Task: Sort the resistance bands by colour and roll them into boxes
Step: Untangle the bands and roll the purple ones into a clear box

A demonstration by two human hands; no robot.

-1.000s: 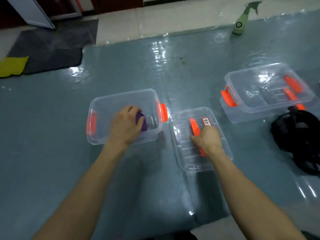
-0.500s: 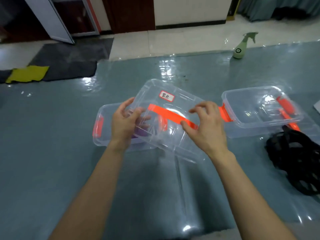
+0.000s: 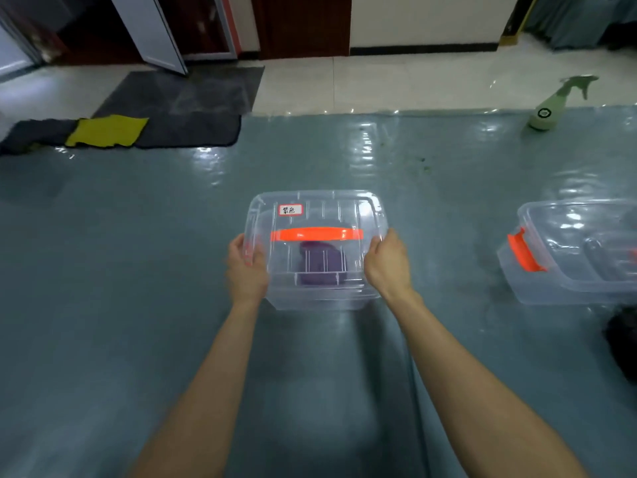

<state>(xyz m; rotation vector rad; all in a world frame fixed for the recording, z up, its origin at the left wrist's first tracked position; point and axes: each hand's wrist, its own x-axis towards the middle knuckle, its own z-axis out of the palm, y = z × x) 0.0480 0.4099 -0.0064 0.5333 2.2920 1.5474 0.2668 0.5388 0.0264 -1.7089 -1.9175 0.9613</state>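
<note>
Grey mat (image 3: 138, 270): L hand (image 3: 246, 267) & R hand (image 3: 387, 263) grip lidded box (image 3: 315, 215), purple band (image 3: 320, 263) inside.

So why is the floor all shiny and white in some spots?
In the head view, the glossy plastic sheet mirrors room light as white streaks beyond the lidded box; the second box glints too. The left hand looks slightly smeared, and the wide lens curves the scene's edges.

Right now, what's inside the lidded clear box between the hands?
Through the clear lid of the box, one rolled purple band shows beneath the orange handle. Ribs and glare blur the corners, so other contents cannot be ruled out.
</note>
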